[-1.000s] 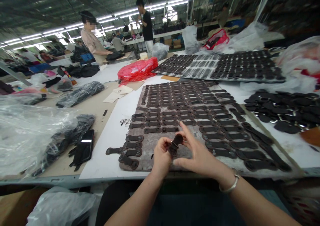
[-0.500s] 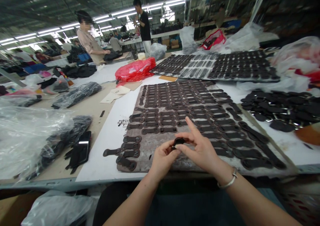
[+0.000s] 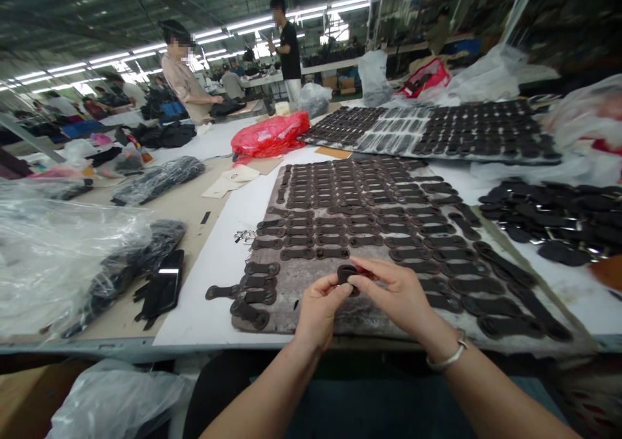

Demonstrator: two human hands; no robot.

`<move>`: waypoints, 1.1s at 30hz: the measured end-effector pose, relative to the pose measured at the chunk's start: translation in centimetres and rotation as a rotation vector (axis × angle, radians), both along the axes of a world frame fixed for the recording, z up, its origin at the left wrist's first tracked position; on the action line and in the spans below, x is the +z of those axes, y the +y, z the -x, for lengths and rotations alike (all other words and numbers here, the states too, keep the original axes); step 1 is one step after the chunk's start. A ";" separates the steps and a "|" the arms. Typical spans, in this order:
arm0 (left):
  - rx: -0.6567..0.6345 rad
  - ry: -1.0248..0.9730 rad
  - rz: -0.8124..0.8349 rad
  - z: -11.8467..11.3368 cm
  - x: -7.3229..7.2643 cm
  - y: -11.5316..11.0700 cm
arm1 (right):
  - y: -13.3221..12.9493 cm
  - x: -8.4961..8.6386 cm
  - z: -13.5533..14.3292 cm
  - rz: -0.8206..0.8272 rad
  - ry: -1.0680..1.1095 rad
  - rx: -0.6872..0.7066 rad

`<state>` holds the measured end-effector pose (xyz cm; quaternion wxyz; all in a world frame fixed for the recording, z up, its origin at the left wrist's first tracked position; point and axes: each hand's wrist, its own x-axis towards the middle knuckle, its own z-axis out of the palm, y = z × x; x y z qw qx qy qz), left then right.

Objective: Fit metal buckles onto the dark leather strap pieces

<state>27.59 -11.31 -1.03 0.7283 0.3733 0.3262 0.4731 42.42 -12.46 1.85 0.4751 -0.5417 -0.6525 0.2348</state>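
Note:
Between both hands, just above the near part of a grey board [image 3: 301, 280], is a small dark leather tab [image 3: 346, 272], folded over with its rounded end up. My left hand [image 3: 318, 303] pinches it from the left, thumb against fingers. My right hand [image 3: 393, 290], with a bracelet [image 3: 449, 355] at the wrist, grips it from the right between thumb and fingers. Any metal part inside the fold is hidden by my fingers. Rows of similar flat dark tabs [image 3: 332, 253] with rounded ends lie on the board around my hands.
Small metal pieces [image 3: 244, 236] lie left of the board. Finished-looking black tabs with metal loops [image 3: 549, 219] are heaped at right. A second loaded board [image 3: 398, 131], a red plastic bag [image 3: 272, 135] and a phone [image 3: 168, 280] are on the table. A person [image 3: 182, 76] stands across it.
My right index finger, raised before, has come down onto the tab. The tab's rounded end now shows more upright between my fingertips. The view has shifted slightly.

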 end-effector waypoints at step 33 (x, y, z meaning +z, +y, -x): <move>0.072 0.078 -0.017 -0.7 -0.2 -0.5 | 0.1 -0.4 0.3 -0.023 -0.008 -0.063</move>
